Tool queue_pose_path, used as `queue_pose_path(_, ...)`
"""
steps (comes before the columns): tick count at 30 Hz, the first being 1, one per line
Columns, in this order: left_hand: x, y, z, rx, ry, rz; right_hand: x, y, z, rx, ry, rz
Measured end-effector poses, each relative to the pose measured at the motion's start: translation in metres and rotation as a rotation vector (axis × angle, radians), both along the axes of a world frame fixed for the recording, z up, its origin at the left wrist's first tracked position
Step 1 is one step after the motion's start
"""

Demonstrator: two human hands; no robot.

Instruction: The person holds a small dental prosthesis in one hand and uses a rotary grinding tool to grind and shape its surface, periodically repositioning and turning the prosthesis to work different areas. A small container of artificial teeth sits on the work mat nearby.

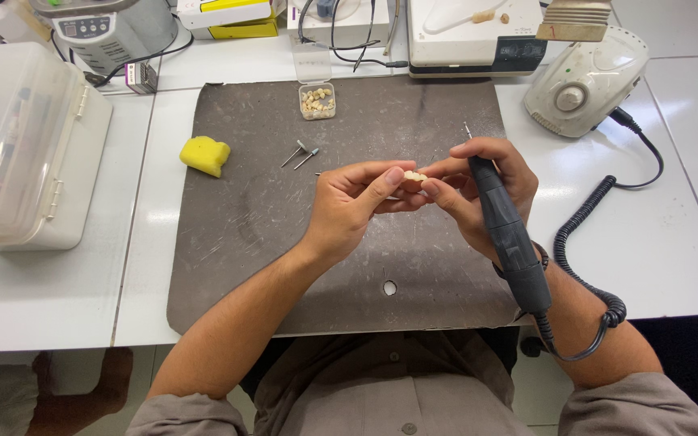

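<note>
Scuffed grey mat [284, 242] on white workbench [672, 234], cluttered lab.

Lighting is bright, even and diffuse, from overhead. Soft glare patches show on the white tabletop [672, 242]. Shadows are faint and short beneath the hands and the yellow sponge [204, 154]. Focus is sharp centrally; straight edges bow slightly toward the frame corners. No motion blur.
</note>
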State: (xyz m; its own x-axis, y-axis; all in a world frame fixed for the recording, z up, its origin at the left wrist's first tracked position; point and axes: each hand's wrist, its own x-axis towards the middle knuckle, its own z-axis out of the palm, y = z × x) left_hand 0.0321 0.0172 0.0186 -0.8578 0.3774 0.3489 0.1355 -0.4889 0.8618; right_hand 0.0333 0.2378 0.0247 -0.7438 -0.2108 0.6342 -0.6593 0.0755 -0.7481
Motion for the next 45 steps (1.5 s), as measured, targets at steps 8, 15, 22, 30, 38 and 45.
queue_pose_path(8,0.003,0.002,0.001,0.004,0.066,-0.005,0.003,-0.003,0.002,-0.032,-0.016,-0.018)
queue_pose_path(15,0.001,0.002,0.0,-0.015,0.067,0.003,0.001,-0.002,0.001,-0.026,-0.003,-0.009)
queue_pose_path(22,0.005,0.001,0.003,0.029,-0.015,-0.054,0.003,-0.002,0.002,-0.013,-0.004,-0.031)
queue_pose_path(30,0.007,0.006,-0.003,-0.021,0.099,0.007,0.003,-0.006,0.006,0.055,-0.075,-0.068)
queue_pose_path(38,0.001,0.007,-0.011,0.076,-0.043,0.084,0.004,-0.009,0.007,0.055,0.01,-0.002)
queue_pose_path(45,0.002,0.011,-0.012,0.141,-0.312,0.032,0.003,-0.01,0.009,0.044,0.031,0.017)
